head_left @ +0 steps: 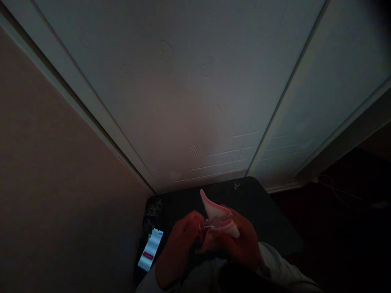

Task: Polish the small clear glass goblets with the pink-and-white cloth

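Observation:
Both of my hands meet over the near part of a dark tabletop (pixel 180 203). In my right hand (pixel 244 240) is a pink and white cloth (pixel 215 209), gathered in the fingers with one corner sticking up. A small clear, shiny object (pixel 210 224) shows within the folds; its kind cannot be made out in the dim light. My left hand (pixel 185 232) is closed at the left side of the cloth, its fingertips pinching the end of the clear object.
A lit phone (pixel 150 249) lies at the table's left edge. Behind it sit clear, glinting pieces (pixel 154 206), and another small clear piece (pixel 236 185) is near the back edge. White panels (pixel 207 101) with embossed hearts rise behind the table. A pale cable (pixel 339 191) runs along the dark floor.

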Motion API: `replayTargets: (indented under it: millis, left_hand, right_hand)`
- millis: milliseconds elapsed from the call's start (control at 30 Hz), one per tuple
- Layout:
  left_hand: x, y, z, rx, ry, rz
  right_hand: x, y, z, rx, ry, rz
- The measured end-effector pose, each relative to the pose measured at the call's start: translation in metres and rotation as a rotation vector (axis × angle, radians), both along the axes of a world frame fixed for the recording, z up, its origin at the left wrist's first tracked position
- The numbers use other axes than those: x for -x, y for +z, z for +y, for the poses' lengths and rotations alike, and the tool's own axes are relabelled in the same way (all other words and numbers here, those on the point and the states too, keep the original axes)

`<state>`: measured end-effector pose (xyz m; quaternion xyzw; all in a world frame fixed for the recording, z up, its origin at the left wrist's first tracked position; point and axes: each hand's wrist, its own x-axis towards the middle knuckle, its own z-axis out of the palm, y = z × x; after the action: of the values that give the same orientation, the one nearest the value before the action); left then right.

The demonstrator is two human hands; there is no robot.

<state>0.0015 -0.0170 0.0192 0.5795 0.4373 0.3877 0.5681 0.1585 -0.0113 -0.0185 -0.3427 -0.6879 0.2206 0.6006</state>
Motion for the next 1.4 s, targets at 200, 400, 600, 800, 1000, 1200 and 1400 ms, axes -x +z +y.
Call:
replayTargets:
  millis: [200,400,600,800,1000,1200,1400]
  left_hand:
    - [-0.001,-0.003,0.001,0.052,-0.044,0.011]
    - [-0.002,0.001,0.0,0.018,0.011,0.043]
    - [-0.003,0.0,-0.001,-0.004,0.065,-0.018]
    - [-0.001,-0.001,-0.001,0.012,0.179,-0.003]
    - [-0.001,0.001,-0.001,-0.017,0.28,-0.038]
    - [0.004,0.0,-0.003,-0.174,0.275,0.087]
    - [0.012,-0.004,-0.004,-0.32,0.235,0.215]
  right_hand:
    - [-0.001,0.002,-0.002,-0.001,0.009,-0.012]
    - [0.002,0.0,-0.002,0.051,0.044,0.021]
    - [0.013,-0.015,-0.007,0.136,-0.068,0.353]
    - [0.012,-0.001,-0.005,0.464,0.166,0.47]
    - [0.009,0.013,0.001,0.553,0.228,0.487]
    - [0.003,0.012,0.005,0.654,0.374,0.477]
    - [0.002,0.013,0.007,0.682,0.396,0.438]
